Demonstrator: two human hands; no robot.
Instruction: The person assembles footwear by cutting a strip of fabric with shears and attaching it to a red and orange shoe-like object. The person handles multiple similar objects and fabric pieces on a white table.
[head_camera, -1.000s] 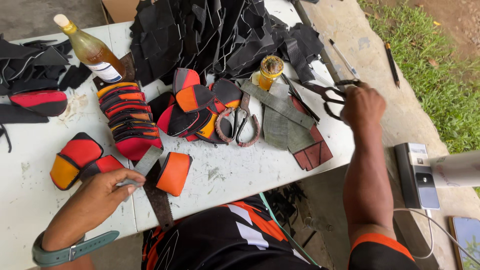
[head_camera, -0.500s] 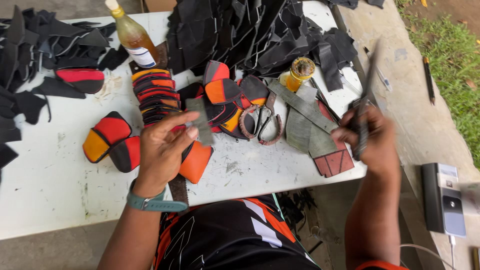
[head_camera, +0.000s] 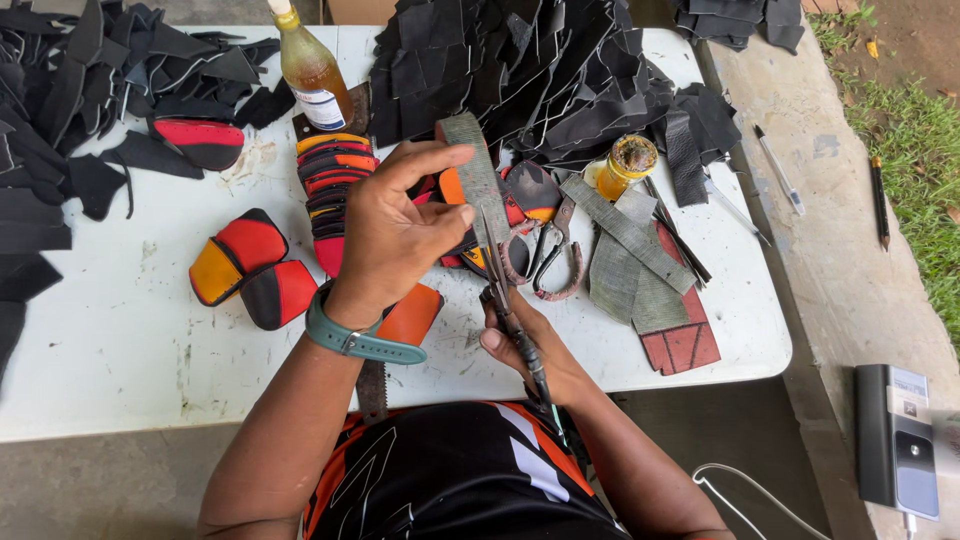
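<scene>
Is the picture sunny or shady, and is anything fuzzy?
Head view: soft, even daylight, no hard shadows; the white table looks bright but not glaring. The left hand, grey fabric strip and scissors in the right hand look sharp; table edges bend slightly.

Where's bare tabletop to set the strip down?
Bare table lies near-left, below the red-and-yellow pieces, and at the right edge beyond the red sheet. The back is crowded with black scraps; the middle holds scissors and the jar.
</scene>
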